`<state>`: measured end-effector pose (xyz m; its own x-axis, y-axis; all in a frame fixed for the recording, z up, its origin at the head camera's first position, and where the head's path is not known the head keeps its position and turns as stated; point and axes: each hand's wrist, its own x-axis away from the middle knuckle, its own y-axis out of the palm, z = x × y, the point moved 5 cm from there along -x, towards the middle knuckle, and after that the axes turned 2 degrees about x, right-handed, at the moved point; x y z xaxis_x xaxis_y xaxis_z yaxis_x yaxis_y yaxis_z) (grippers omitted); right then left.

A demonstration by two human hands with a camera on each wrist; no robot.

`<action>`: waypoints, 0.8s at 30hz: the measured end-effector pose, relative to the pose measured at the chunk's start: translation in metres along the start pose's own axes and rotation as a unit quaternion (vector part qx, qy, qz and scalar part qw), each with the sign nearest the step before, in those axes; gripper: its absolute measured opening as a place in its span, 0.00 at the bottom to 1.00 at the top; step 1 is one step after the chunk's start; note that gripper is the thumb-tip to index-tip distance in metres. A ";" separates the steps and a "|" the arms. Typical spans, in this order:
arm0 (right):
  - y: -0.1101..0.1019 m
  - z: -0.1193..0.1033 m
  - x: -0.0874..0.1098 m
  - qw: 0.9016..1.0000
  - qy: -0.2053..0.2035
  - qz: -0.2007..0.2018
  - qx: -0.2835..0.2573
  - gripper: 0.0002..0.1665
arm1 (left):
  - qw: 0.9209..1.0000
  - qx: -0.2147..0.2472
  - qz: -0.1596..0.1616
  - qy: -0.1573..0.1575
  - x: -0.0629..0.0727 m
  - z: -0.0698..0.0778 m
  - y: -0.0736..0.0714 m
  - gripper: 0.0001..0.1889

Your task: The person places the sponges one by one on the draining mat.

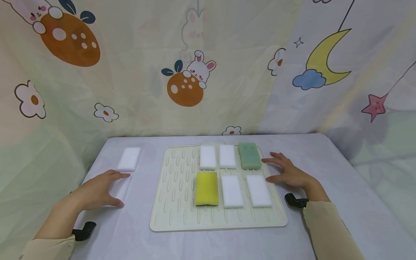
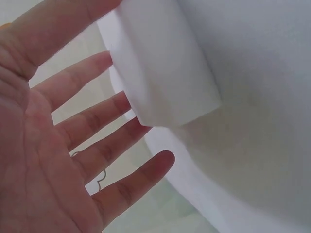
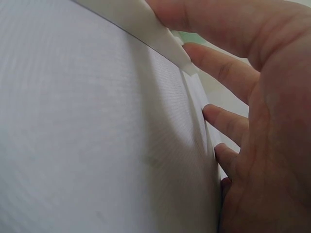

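Note:
My left hand (image 1: pixel 99 191) is spread at the left of the table, thumb and index finger apart. A white sponge (image 2: pixel 170 68) lies right at its fingertips. Another white sponge (image 1: pixel 129 159) lies just beyond that hand. On the right, my right hand (image 1: pixel 294 173) is at the right edge of a cream ribbed mat (image 1: pixel 175 216), its fingers extended and its thumb near a white sponge (image 1: pixel 259 191). A green sponge (image 1: pixel 249 156) lies beside its fingertips. A yellow sponge (image 1: pixel 207 189) and several more white sponges, one at the front middle (image 1: pixel 232 191), lie in two rows on the mat.
A white cloth covers the table (image 1: pixel 201 247). Behind it hangs a patterned curtain (image 1: pixel 136 72) with printed rabbits, flowers and a moon. Black straps with small cameras, one on the left wrist (image 1: pixel 83 231) and one on the right wrist (image 1: pixel 295 200), stick out over the table.

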<state>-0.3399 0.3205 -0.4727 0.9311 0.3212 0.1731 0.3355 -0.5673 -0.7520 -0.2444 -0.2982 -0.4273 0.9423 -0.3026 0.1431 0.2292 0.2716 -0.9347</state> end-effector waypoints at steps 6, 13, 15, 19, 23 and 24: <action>0.001 0.002 -0.001 1.000 0.000 0.001 0.004 0.49 | 1.000 -0.002 0.005 0.010 0.000 0.001 -0.001 0.55; 0.001 0.001 -0.002 1.000 -0.004 0.000 0.011 0.48 | 1.000 -0.008 0.016 0.009 0.002 0.008 -0.009 0.53; 0.001 0.000 -0.002 1.000 -0.002 0.000 0.010 0.49 | 1.000 -0.008 0.019 0.013 0.002 0.012 -0.012 0.52; 0.001 0.000 -0.002 1.000 0.001 0.001 0.011 0.49 | 1.000 -0.009 0.023 0.019 0.001 0.023 -0.017 0.52; 0.000 0.002 -0.002 1.000 0.002 0.002 0.012 0.49 | 0.999 -0.018 0.024 0.021 -0.003 0.036 -0.021 0.53; 0.000 0.003 -0.002 1.000 0.002 0.002 0.012 0.49 | 0.999 -0.020 0.023 0.021 -0.004 0.039 -0.021 0.53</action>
<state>-0.3418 0.3218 -0.4748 0.9331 0.3153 0.1729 0.3282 -0.5502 -0.7678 -0.2433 -0.2669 -0.3955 0.9403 -0.3293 0.0856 0.1741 0.2494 -0.9526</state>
